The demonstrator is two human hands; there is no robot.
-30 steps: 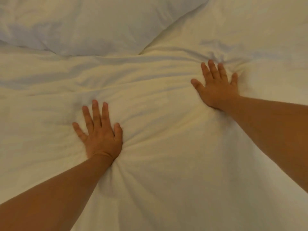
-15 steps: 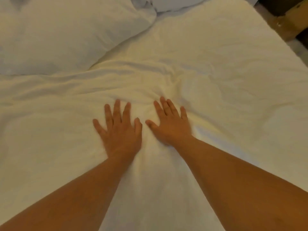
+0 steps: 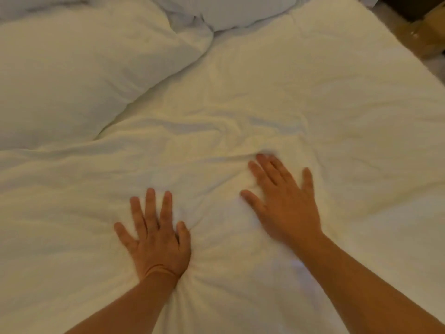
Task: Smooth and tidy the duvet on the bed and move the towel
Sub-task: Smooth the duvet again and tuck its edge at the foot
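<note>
A white duvet (image 3: 301, 97) covers the bed and fills most of the head view, with creases running across its middle. My left hand (image 3: 156, 237) lies flat on it at lower centre, fingers spread and straight, pressing a dent into the fabric. My right hand (image 3: 284, 206) lies flat on the duvet to the right and a little farther away, fingers straight and slightly blurred, with wrinkles bunched just beyond its fingertips. No towel shows in this view.
A large white pillow (image 3: 79, 75) lies at the upper left, a second pillow (image 3: 231, 10) at the top centre. The bed's right edge runs diagonally at the upper right, with a brown box-like thing (image 3: 428, 32) on the floor beyond it.
Half a second ago both hands lay side by side; now my right hand has slid away to the right. The view has widened toward the pillows and the bed's right edge.
</note>
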